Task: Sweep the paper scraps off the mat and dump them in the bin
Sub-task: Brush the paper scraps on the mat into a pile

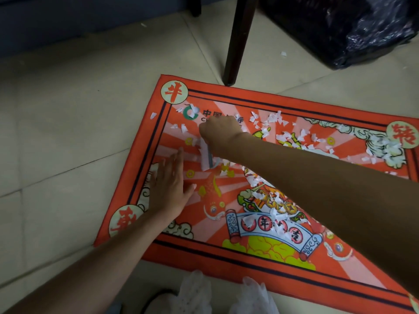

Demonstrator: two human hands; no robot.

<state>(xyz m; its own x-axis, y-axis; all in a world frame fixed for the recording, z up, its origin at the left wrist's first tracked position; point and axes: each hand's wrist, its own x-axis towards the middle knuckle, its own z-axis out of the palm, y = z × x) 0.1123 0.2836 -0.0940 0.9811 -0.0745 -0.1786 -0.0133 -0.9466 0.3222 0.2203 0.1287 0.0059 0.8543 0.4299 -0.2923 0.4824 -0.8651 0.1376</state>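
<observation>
An orange-red printed mat (283, 261) lies on the tiled floor. White paper scraps (292, 134) are strewn over its far and middle parts, with a few near its left end. My right hand (221, 132) reaches across the mat and grips a small pale, flat tool (206, 156) whose lower edge meets the mat; it is blurred. My left hand (169, 185) lies flat, fingers straight, on the mat's left end, just left of the tool. A bin lined with a black plastic bag (353, 26) stands at the far right.
A dark chair leg (237, 41) stands at the mat's far edge. Stray scraps lie on the floor near the bin (283, 53) and by the far wall (143, 24). White crumpled material (197, 291) sits at the near edge. Beige tiles (68, 137) spread out to the left.
</observation>
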